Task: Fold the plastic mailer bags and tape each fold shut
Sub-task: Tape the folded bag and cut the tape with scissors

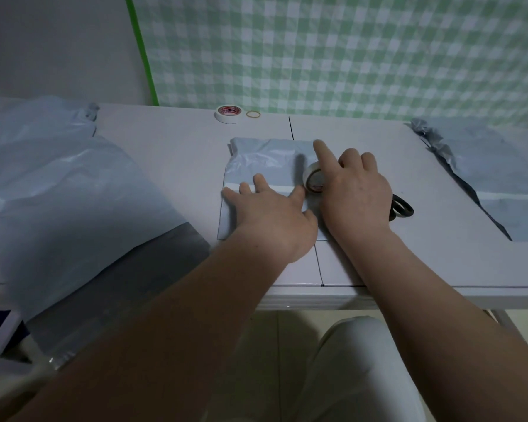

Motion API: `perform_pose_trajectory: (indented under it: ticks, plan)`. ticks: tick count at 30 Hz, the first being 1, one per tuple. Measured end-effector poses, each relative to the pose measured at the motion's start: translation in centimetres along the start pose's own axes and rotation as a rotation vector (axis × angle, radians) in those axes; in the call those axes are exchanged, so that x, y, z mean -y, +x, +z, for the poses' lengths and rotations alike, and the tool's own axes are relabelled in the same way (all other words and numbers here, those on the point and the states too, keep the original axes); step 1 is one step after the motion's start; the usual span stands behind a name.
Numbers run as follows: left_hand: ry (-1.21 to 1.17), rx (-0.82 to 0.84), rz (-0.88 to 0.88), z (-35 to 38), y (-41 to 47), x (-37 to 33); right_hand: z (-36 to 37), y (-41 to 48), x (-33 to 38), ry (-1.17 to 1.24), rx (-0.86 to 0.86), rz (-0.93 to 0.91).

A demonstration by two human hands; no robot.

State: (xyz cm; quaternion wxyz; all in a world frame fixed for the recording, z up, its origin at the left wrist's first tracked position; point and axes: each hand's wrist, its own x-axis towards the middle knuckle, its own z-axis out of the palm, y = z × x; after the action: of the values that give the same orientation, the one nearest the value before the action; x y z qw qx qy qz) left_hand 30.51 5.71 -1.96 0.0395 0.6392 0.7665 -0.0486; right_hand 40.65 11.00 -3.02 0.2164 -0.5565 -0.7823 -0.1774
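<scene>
The folded pale grey plastic mailer bag (265, 166) lies mid white table (165, 141). It looks thin, limp and slippery, best pinned flat at its fold. The left grip (272, 214), fingers straight, presses it. The right grip (354, 193) curls round a white tape roll (314, 181), 1 forefinger outstretched.

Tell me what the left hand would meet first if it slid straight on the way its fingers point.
The left hand lies flat on the folded mailer bag, so it would first ride over that bag's crinkled far part. Past it, probably the spare tape roll, though depth is unclear.
</scene>
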Motion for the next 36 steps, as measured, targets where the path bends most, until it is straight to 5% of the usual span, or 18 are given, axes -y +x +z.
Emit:
perform_pose_trajectory:
  ticks: [18,22,25,29,36]
  plan:
    - [0.068,-0.027,-0.09,1.1,-0.3,4.2,0.5,-0.3,-0.8,0.131,0.084,0.032]
    - [-0.405,-0.177,-0.029,-0.8,1.1,5.8,0.4,-0.3,-0.8,0.214,0.129,0.083]
    - [-0.813,-0.327,-0.218,-2.0,2.6,6.9,0.5,-0.3,-0.5,0.241,0.12,0.089]
    - [-1.327,-0.177,-0.393,-2.3,4.1,7.3,0.5,-0.2,-0.3,0.289,0.13,0.123]
    - [-1.525,0.124,-0.315,-3.6,4.8,8.2,0.3,-0.2,0.3,0.321,0.144,0.15]
